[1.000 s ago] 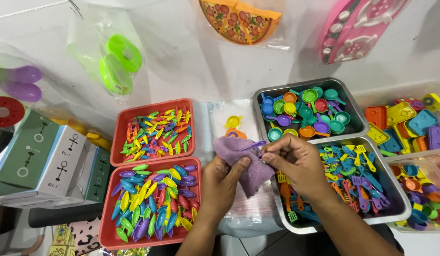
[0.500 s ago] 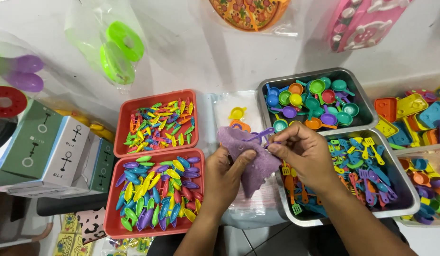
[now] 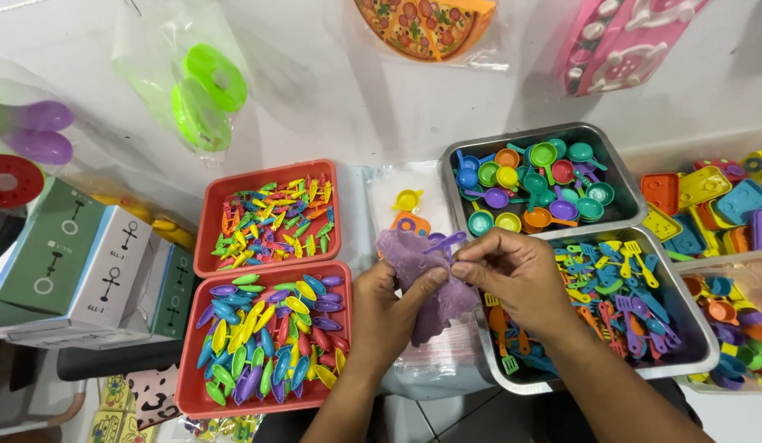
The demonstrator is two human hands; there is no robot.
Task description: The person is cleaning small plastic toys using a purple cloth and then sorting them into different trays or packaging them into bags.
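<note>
While the left hand (image 3: pixel 389 316) grips a soft purple cloth (image 3: pixel 426 279), its fingers are curled tight around it and the thumb presses on top. The cloth looks fuzzy and crumpled, and it hangs down in a floppy point over a clear plastic bag (image 3: pixel 434 361). The right hand (image 3: pixel 516 275) pinches a tiny purple toy spoon (image 3: pixel 445 241) between thumb and fingers, right against the top of the cloth. The spoon is thin and shiny. Just beside the right hand sits a metal tray (image 3: pixel 693 344) full of little toy spatulas in many colours. Behind it, another metal tray (image 3: pixel 623 176) holds small toy pans. To the left, two red trays (image 3: pixel 202 246) hold bright little toy pieces.
</note>
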